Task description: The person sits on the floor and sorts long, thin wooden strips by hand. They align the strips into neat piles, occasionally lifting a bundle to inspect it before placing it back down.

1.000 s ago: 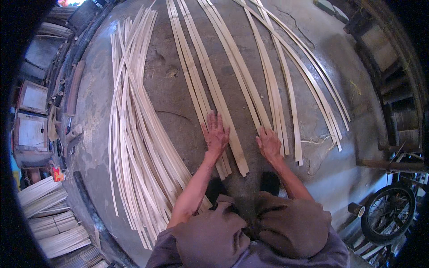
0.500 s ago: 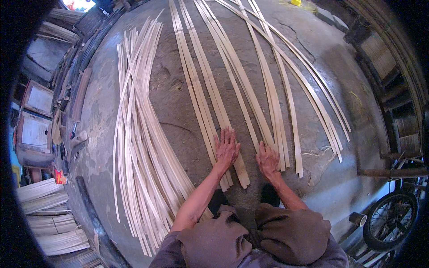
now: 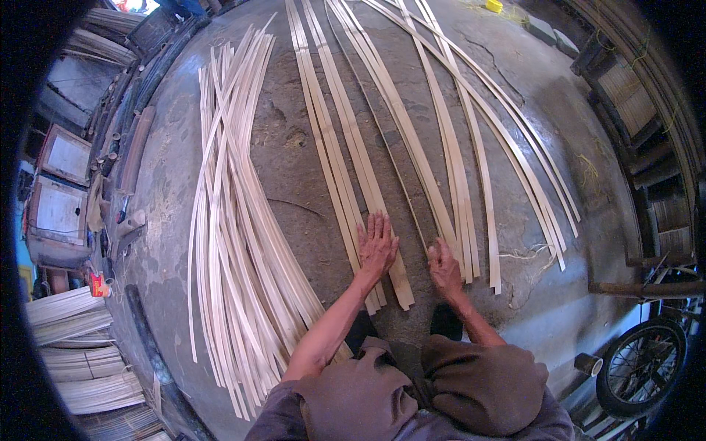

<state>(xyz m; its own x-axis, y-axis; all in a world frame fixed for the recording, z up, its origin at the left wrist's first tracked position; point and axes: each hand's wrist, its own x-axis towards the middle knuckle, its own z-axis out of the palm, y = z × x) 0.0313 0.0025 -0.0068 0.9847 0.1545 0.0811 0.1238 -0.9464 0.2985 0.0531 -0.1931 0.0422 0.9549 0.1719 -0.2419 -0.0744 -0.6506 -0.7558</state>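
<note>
Long pale split-bamboo strips lie lengthwise on the floor before me. My left hand rests flat, fingers stretched out, on a pair of strips left of centre. My right hand is closed, thumb and fingers pinching the near end of one bamboo strip. That strip stands on its edge and shows as a thin line running away to the far side. Just right of it lie wider flat strips, whose near ends reach beside my right hand.
A large crossed bundle of strips lies at left. More strips fan out at right, some crossing. Stacked slats and dark poles line the left side. A spoked wheel and short tube are at lower right.
My right hand has gone from lying over the strips to pinching one, which has turned from flat onto its edge. The left hand stays flat in nearly the same place.
</note>
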